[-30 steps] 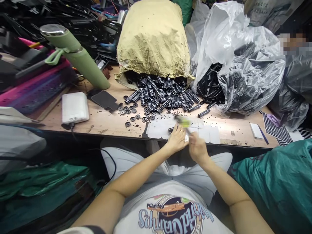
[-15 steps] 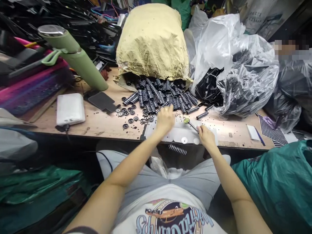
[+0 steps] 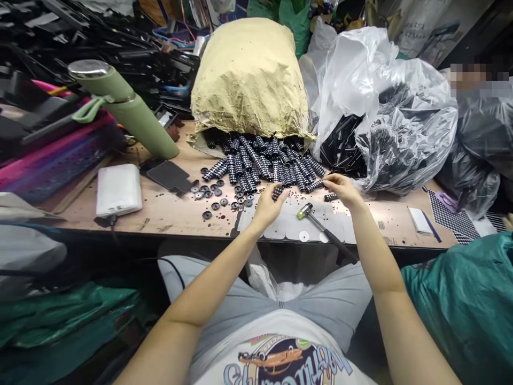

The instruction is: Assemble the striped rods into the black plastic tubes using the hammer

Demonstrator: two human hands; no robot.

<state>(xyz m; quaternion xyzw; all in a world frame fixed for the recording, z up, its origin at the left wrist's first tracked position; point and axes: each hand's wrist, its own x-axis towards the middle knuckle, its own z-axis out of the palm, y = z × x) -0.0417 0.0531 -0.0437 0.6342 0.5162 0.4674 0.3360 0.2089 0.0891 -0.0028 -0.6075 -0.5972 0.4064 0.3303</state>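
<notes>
Black-and-white ribbed rollers (image 3: 250, 160) lie heaped at the mouth of a yellow sack. My left hand (image 3: 269, 207) is at the front of the heap, with a short ribbed piece (image 3: 277, 193) between its thumb and fingers. The fingertips of my right hand (image 3: 342, 188) pinch the end of a roller (image 3: 314, 186) at the heap's right side. Below that hand, another roller (image 3: 331, 197) lies on the table. A small hammer (image 3: 320, 224) with a yellow-green tip rests on the pale sheet (image 3: 276, 229), its black handle over the table edge.
Behind the heap stands the yellow sack (image 3: 248, 80). Clear plastic bags (image 3: 409, 123) of black parts fill the right. Small round discs (image 3: 215, 206) lie left of my left hand. Further left are a white box (image 3: 119, 189) and a leaning green bottle (image 3: 140, 117).
The hammer has left my right hand and lies on the sheet. My right hand has moved forward to a roller. The roller seen below the table edge is out of sight.
</notes>
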